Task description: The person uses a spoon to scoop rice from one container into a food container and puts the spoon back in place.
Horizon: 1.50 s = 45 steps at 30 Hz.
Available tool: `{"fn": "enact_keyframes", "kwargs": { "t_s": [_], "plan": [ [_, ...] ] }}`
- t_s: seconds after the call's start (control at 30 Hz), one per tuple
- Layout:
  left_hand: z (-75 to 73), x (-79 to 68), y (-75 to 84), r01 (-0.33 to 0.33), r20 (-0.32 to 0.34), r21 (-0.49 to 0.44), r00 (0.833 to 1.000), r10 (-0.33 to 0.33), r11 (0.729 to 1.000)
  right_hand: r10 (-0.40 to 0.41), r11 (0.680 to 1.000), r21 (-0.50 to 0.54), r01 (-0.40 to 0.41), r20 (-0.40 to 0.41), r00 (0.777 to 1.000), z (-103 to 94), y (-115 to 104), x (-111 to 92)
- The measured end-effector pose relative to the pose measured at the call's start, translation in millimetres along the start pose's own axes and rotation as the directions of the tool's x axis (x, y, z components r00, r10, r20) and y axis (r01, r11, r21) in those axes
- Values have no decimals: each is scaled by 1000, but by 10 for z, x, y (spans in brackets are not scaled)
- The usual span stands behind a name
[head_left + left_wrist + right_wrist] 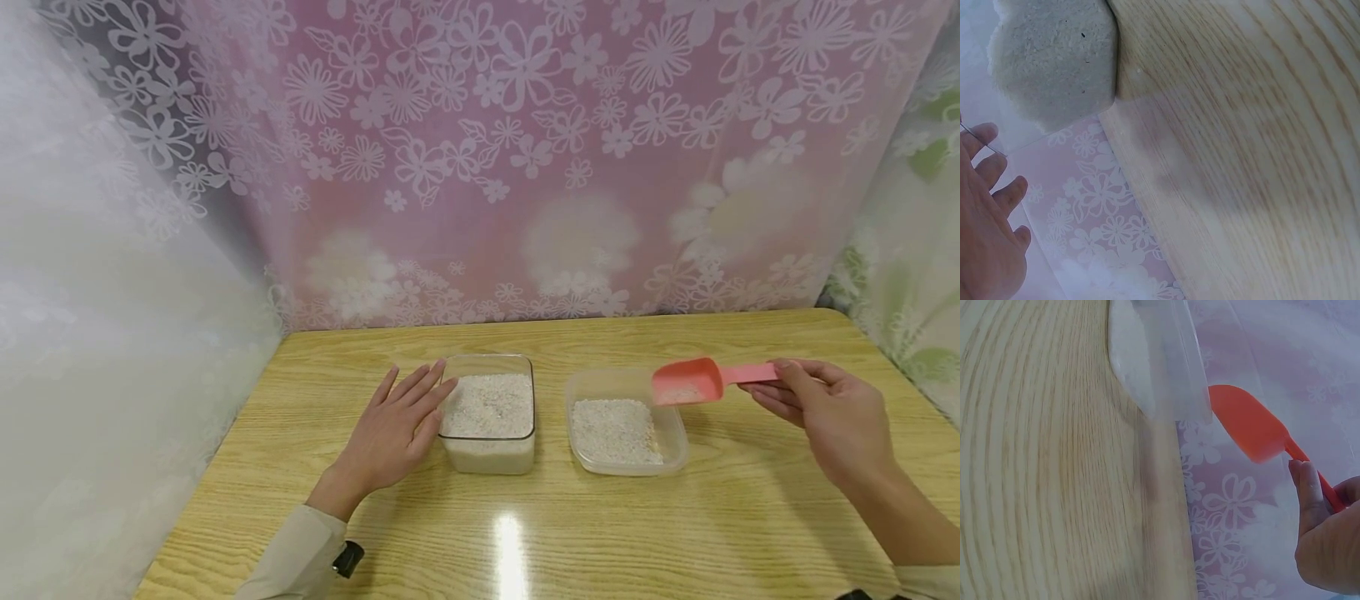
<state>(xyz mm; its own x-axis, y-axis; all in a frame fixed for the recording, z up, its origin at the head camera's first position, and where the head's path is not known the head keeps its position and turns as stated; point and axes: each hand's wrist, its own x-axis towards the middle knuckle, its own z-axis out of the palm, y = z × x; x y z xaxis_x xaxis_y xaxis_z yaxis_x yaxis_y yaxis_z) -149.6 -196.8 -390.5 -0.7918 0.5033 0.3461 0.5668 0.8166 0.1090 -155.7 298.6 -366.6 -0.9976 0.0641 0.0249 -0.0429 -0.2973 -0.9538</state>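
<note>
Nearest, a beige sleeve (288, 558) is leading to the left hand (393, 435), whose straight fingers are touching the left rim of a clear, square container (489, 458) of white grain (495, 404). Yellow wood-grain tabletop (600, 533) is showing between it and a low, translucent plastic tub (633, 468), both standing inside the edges. The right hand (843, 412) is clamping its grip on the handle of a red plastic scoop (701, 381), whose bowl is hovering at the tub's right rear rim.

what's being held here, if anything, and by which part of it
The red scoop, held by its handle in the right hand. The left hand grips nothing; it rests at the clear container.
</note>
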Motion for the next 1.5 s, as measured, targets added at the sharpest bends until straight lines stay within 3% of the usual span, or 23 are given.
{"fn": "enact_keyframes", "kwargs": {
  "t_s": [0.5,0.77,0.93,1.0,1.1,1.3,1.5],
  "plan": [
    [-2,-17,6,-3,-9,1,1000,3,1000,-32,978,-207,35,22,999,-24,-97,-85],
    [-22,-10,16,-3,-9,2,1000,3,1000,-49,930,-363,61,42,998,-39,-139,-146],
    [-19,-9,16,2,1,-3,1000,-2,1000,-76,867,-490,93,54,996,-24,-131,-188],
    [-14,-8,13,3,3,-4,1000,-3,1000,-88,855,-507,110,68,994,-9,-127,-200],
    [-9,-8,9,4,4,-3,1000,-4,1000,-99,880,-458,129,89,991,12,-123,-216],
    [-14,1,9,3,7,3,1000,-3,1000,-114,964,-228,139,118,986,56,-113,-213],
    [-16,3,19,6,10,6,1000,-6,1000,-125,990,-56,133,128,984,220,-134,-163]
  ]
}}
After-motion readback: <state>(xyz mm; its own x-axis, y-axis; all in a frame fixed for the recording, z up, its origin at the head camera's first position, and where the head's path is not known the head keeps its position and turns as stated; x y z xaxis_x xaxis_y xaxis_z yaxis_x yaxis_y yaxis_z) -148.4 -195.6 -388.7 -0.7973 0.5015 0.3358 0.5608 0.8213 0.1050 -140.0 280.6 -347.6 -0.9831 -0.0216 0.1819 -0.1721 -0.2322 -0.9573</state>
